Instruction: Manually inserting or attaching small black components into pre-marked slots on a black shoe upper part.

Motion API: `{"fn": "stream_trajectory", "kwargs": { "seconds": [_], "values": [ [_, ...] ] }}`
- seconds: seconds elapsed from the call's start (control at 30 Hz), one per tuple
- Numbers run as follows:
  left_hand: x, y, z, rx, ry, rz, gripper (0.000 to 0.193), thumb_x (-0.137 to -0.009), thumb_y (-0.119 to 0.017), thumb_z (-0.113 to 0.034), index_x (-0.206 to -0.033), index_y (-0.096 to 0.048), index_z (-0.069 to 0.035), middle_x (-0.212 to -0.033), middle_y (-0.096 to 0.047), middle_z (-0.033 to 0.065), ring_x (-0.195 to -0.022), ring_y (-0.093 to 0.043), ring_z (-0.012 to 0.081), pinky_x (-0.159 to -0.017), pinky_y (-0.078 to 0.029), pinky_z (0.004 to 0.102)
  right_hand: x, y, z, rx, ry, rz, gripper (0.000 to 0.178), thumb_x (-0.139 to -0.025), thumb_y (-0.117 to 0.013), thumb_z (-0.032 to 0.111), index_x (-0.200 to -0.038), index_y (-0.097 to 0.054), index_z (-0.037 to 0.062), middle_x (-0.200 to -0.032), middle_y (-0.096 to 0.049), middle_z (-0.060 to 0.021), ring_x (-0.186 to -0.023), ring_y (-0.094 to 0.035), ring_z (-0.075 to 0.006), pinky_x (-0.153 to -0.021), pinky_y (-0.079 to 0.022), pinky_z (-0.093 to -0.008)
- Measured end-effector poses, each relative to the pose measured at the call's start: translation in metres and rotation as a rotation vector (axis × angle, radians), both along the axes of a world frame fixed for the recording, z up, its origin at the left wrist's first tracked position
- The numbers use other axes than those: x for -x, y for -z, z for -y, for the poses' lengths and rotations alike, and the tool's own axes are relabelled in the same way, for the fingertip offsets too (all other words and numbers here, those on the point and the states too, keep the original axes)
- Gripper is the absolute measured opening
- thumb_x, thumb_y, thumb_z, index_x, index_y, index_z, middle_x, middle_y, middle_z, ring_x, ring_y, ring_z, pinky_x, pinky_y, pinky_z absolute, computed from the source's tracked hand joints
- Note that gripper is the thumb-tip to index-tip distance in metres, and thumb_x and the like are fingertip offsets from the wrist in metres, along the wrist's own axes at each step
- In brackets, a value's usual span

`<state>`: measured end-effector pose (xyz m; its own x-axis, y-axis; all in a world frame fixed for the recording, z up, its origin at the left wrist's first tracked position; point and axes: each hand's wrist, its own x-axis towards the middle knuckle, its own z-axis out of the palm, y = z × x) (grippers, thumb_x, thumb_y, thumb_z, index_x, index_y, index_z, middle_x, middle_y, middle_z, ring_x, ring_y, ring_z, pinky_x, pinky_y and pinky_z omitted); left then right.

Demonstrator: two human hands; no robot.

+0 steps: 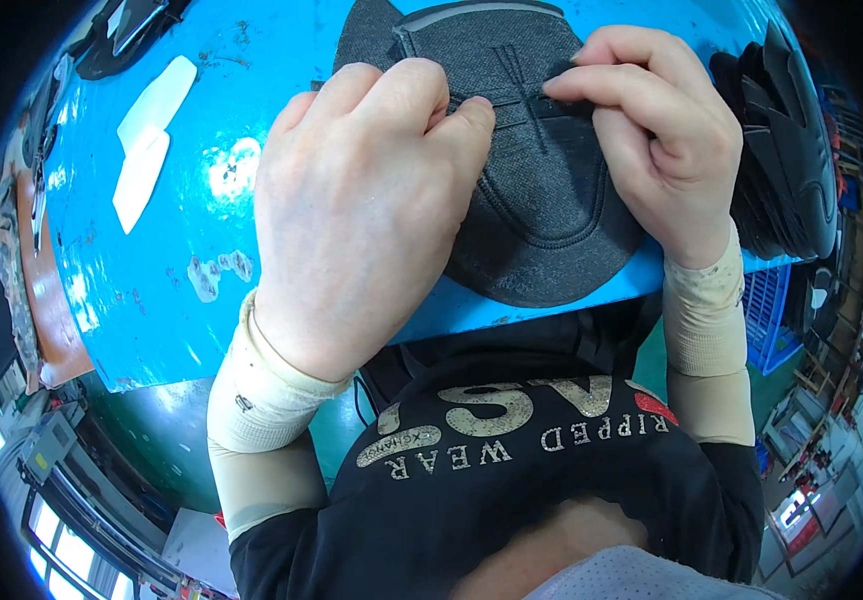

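A dark grey textured fabric piece (541, 260) with a rounded near end and a stitched U-shaped seam lies on the blue table. Thin black cords or strips cross on its upper middle. My left hand (361, 200) is closed over its left side, thumb tip pressed beside the crossing lines. What sits inside these fingers is hidden. On the right side of the piece, my right hand (656, 120) has its thumb and fingertips drawn together over a small dark bit by the crossing. That bit is too small to name.
The blue tabletop (171, 310) curves around the work. Two white pieces (154, 130) lie on it to the left, and a black item (126, 40) lies at the far left. A stack of black panels (781, 150) stands at the right edge, above a blue plastic crate (771, 315).
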<state>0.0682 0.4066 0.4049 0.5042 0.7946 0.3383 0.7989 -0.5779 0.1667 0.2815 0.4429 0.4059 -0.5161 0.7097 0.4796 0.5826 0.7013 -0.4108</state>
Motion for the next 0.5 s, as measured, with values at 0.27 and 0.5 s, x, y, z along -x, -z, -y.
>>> {"fn": "stream_trajectory", "kwargs": {
  "seconds": [0.27, 0.5],
  "values": [
    [-0.006, 0.001, -0.001, -0.003, -0.02, -0.019, 0.032, -0.065, -0.07, -0.004, -0.097, -0.071, -0.01, -0.082, -0.055, 0.0029, -0.075, -0.056, 0.0214, -0.065, -0.046, 0.0336, 0.011, 0.001, 0.0, -0.195, -0.048, 0.248, 0.022, -0.068, -0.067, -0.002, -0.086, -0.072, 0.01, -0.088, -0.064, -0.0016, -0.082, -0.057, -0.0197, -0.071, -0.045, -0.0304],
    [0.008, 0.015, -0.011, 0.013, 0.071, 0.317, 0.023, -0.074, -0.065, -0.001, -0.095, -0.069, -0.007, -0.077, -0.059, 0.0057, -0.07, -0.059, 0.0239, -0.064, -0.048, 0.0324, 0.003, 0.011, -0.002, -0.119, -0.007, 0.02, 0.027, -0.073, -0.057, -0.01, -0.088, -0.072, 0.0064, -0.092, -0.063, -0.0053, -0.087, -0.058, -0.0202, -0.078, -0.047, -0.0304]
  ]
}}
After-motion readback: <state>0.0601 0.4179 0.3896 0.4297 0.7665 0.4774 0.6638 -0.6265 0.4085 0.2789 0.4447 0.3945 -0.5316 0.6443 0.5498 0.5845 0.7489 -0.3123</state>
